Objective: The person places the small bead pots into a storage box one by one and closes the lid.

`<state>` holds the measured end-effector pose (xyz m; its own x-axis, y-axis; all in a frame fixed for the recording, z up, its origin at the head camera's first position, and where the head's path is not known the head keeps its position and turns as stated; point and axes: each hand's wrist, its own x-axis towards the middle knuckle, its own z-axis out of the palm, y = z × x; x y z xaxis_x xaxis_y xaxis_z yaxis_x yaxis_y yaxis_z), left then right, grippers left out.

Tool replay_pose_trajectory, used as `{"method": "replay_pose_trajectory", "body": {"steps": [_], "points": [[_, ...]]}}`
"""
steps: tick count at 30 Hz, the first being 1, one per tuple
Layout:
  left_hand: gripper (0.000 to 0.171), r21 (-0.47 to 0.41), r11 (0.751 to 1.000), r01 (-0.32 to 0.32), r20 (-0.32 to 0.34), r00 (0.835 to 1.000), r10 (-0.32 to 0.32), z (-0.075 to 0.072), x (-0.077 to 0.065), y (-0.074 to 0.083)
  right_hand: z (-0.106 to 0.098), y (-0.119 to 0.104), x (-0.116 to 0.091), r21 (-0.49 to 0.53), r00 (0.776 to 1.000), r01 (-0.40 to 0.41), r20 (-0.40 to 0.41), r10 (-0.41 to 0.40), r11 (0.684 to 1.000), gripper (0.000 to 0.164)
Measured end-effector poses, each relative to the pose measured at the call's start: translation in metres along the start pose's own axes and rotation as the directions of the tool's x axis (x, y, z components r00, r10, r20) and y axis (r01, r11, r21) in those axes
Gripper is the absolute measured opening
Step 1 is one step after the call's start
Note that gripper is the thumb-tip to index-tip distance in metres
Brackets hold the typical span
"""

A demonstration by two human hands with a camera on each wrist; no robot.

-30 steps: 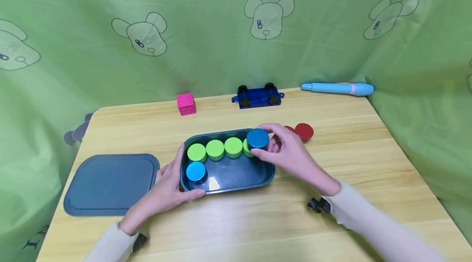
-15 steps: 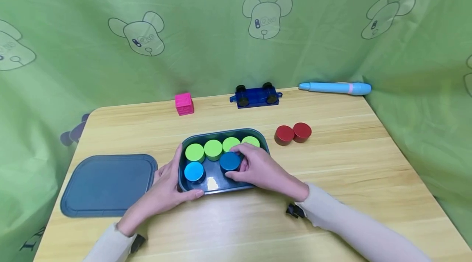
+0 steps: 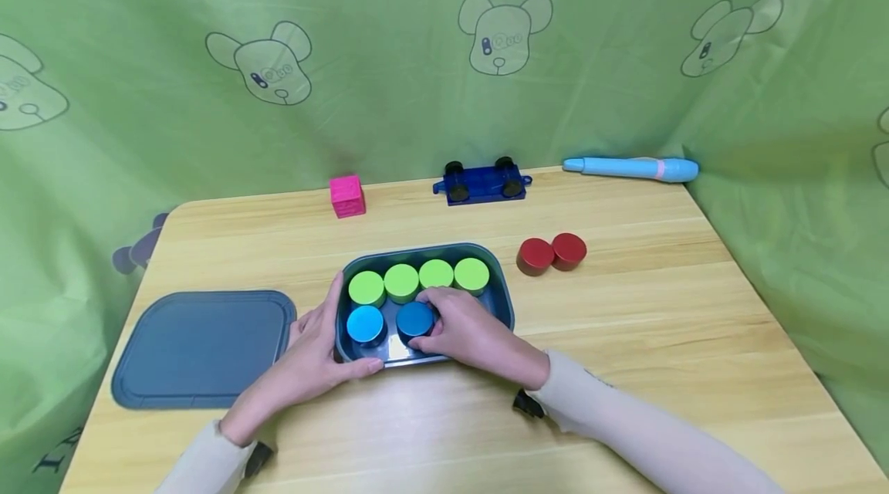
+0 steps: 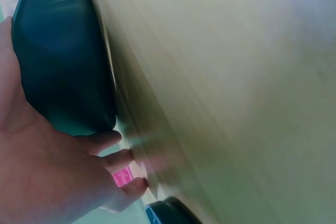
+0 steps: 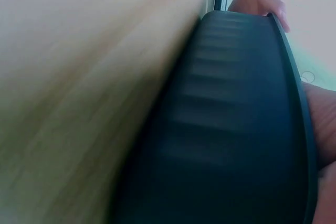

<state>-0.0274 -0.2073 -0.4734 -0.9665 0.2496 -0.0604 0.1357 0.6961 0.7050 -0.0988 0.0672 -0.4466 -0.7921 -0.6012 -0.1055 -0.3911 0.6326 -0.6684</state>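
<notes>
My right hand [image 3: 468,328] grips a blue cylinder [image 3: 414,319] by its sides, low inside a dark blue plastic box [image 3: 501,309]. Just left of it in the front row stands another blue cylinder [image 3: 365,323]. Behind them several light green cylinders [image 3: 401,281] form a row along the box's back wall. My left hand [image 3: 312,351] holds the box at its left end, thumb along the front rim and fingers round the side. The left wrist view shows that hand [image 4: 58,166] against the box's outer wall [image 4: 63,61]. In the right wrist view the box's front wall [image 5: 226,129] hides the cylinders.
A matching lid [image 3: 204,347] lies flat on the wooden table [image 3: 625,309] at the left. Two red cylinders [image 3: 535,255] stand right of the box. Along the back edge are a pink cube [image 3: 346,196], a blue wheeled toy chassis [image 3: 484,184] and a light blue pen-shaped object [image 3: 628,168].
My right hand has carried the blue cylinder from over the box's right end leftward and down into the front row. The red cylinders have come into full view. The left hand stays at the box.
</notes>
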Motion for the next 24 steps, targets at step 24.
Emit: {"method": "replay_pose_trajectory", "body": {"steps": [24], "points": [[0.137, -0.009, 1.0, 0.009, 0.002, 1.0, -0.009, 0.0, -0.001, 0.002, -0.01, -0.002, -0.01, 0.179, 0.999, 0.017, -0.054, -0.007, 0.984, 0.039]]}}
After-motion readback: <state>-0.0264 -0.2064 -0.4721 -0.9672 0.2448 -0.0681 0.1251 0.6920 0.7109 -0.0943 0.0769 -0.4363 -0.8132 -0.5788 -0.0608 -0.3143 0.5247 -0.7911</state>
